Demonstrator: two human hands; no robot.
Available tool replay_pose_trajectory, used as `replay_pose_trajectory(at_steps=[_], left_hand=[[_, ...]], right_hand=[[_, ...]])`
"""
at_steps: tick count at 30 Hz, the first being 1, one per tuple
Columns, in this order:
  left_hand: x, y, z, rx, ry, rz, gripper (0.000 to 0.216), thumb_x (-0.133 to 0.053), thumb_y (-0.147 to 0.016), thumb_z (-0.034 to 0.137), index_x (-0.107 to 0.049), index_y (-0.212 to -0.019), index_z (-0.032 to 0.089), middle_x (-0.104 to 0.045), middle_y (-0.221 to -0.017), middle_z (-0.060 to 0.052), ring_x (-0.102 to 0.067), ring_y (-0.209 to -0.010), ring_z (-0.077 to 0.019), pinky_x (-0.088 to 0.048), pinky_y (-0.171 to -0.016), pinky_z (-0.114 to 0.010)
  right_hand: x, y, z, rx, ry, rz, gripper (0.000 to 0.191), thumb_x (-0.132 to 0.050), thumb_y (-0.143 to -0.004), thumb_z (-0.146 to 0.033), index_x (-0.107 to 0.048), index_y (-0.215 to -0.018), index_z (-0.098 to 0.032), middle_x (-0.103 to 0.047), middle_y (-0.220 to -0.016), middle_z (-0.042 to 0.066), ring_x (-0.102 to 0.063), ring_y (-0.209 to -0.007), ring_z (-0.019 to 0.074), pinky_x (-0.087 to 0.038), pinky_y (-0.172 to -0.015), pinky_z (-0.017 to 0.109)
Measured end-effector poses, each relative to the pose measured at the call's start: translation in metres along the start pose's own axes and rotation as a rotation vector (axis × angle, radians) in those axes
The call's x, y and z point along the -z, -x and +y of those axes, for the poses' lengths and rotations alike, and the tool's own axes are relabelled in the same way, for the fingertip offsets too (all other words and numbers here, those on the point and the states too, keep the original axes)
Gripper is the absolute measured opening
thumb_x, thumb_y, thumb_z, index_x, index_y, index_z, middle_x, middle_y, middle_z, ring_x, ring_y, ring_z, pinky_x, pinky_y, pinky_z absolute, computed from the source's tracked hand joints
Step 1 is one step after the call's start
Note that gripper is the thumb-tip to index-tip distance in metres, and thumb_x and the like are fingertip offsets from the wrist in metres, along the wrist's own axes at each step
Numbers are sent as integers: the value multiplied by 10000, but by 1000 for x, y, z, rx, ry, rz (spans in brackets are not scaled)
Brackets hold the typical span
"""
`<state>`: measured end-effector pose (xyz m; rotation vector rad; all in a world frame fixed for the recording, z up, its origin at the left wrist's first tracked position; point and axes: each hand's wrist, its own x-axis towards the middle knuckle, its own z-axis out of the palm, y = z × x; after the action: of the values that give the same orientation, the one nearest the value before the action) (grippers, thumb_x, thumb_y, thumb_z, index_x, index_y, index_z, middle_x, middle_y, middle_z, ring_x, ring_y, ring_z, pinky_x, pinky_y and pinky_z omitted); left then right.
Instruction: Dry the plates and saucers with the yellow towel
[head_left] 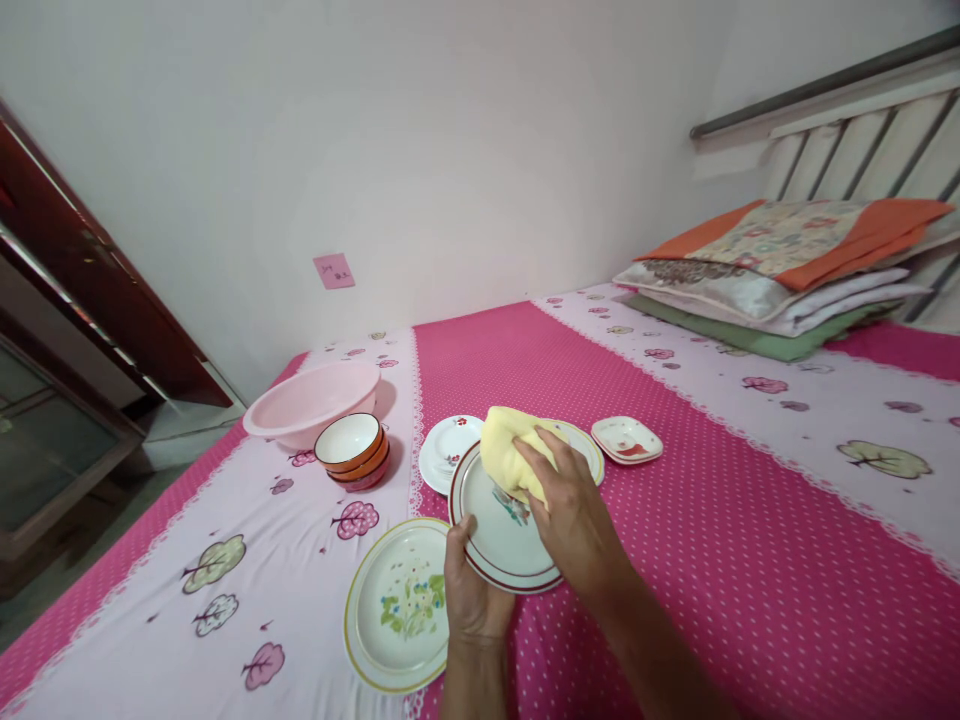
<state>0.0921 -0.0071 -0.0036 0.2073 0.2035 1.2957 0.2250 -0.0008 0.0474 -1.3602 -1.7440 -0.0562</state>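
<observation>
My left hand (469,590) grips the near rim of a white plate with a red rim (491,535), held just above the bed. My right hand (566,505) is closed on a yellow cloth (506,450) and presses it onto that plate's face. A yellow-rimmed plate with a flower print (397,605) lies flat on the bedspread just left of my left hand. Behind the held plate another plate (589,445) lies partly hidden.
A pink basin (315,400) and stacked orange bowls (352,452) stand at the back left. A small white saucer (446,450) and a square dish (626,440) lie on the pink bedspread (750,520). Folded bedding (780,270) is piled at the back right. Dark furniture (67,320) stands left.
</observation>
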Motion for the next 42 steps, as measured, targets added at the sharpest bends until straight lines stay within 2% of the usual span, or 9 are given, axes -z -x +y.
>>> replay_pose_trajectory(at_steps=[10,14,18,21,25,29,32,36,42], left_hand=[[-1,1,26,-106,48,-7,437,-452,-1018,394,-810,-1114,162,-807,-1162,-123,-749,-1104,-261,-497,-1114,-430],[8,-2,33,-129,58,-61,441,-471,-1018,434,-805,-1135,172,-805,-1166,-123,-741,-1129,-262,-547,-1044,-383],[14,-4,34,-143,43,-120,492,-490,-1013,531,-779,-1200,179,-796,-1197,-126,-709,-1198,-296,-510,-1098,-434],[13,-1,32,-71,0,-115,671,-495,-962,684,-772,-1191,117,-796,-1162,-179,-692,-1219,-344,-452,-1153,-491],[17,3,29,31,-32,-126,825,-468,-922,775,-766,-1148,39,-798,-1089,-226,-726,-1134,-362,-492,-1111,-503],[24,0,25,-96,25,-99,554,-389,-1057,518,-727,-1273,136,-823,-1048,-119,-773,-992,-233,-564,-1009,-362],[21,-2,17,-78,27,-95,445,-397,-1068,394,-712,-1311,196,-817,-1122,-82,-741,-1115,-207,-516,-1077,-340],[4,1,5,-20,9,-111,458,-441,-1057,470,-699,-1335,215,-727,-1363,-84,-634,-1316,-224,-378,-1218,-397],[-4,2,-1,-6,-57,-150,504,-463,-1035,514,-700,-1341,192,-671,-1431,-109,-580,-1382,-268,-308,-1263,-449]], right_hand=[[16,7,5,-82,83,-333,632,-544,-822,1,-615,-1423,-180,-534,-1512,163,-495,-1400,348,-460,-1155,514],[29,20,-1,12,-4,-387,585,-492,-820,8,-665,-1338,-199,-607,-1437,134,-554,-1346,301,-485,-1136,480],[35,35,-8,163,-101,-408,556,-457,-837,4,-654,-1319,-189,-618,-1427,136,-561,-1349,281,-484,-1139,475],[28,42,-17,229,-145,-429,558,-444,-847,13,-633,-1333,-187,-618,-1427,129,-526,-1395,272,-459,-1166,476],[16,42,-33,267,-219,-398,617,-428,-827,46,-590,-1383,-165,-597,-1428,137,-483,-1421,267,-416,-1201,499],[9,29,-47,193,-274,-369,677,-488,-787,55,-579,-1410,-195,-579,-1446,119,-502,-1380,274,-437,-1186,483],[2,17,-51,92,-221,-352,743,-529,-728,74,-594,-1412,-208,-542,-1494,123,-493,-1379,313,-431,-1184,528],[-7,7,-40,58,-164,-163,756,-498,-774,75,-544,-1457,-247,-498,-1529,104,-439,-1419,306,-416,-1192,540],[1,1,-7,21,-38,-3,634,-494,-871,-3,-517,-1459,-239,-473,-1525,135,-421,-1434,338,-410,-1180,593]])
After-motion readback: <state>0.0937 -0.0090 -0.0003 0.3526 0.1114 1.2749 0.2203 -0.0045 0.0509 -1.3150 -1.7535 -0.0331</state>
